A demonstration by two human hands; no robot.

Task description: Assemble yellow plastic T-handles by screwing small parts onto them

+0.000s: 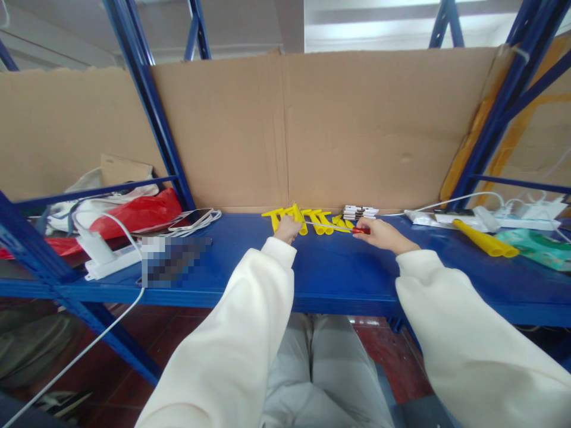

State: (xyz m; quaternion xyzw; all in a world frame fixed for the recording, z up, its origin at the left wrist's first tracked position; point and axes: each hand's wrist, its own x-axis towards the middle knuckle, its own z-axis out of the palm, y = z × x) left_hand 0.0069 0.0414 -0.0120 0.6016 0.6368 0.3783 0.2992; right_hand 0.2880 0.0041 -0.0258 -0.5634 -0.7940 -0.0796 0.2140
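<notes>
Blue shelf [339, 273], screwdriver [341, 227] with indistinct tip

No lettering, label, brand or number could be read anywhere on the blue shelf [343, 279], whether on the green packet [539, 246] at right, the red bag [134, 217] at left, or the cardboard panel [366, 125] behind.

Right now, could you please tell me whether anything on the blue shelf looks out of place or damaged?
Nothing looks clearly spilled or damaged. Slightly odd are the yellow tapered tubes on the right: they lie apart from the other yellow tubes at the middle. At left, a pixelated patch hides detail.
</notes>
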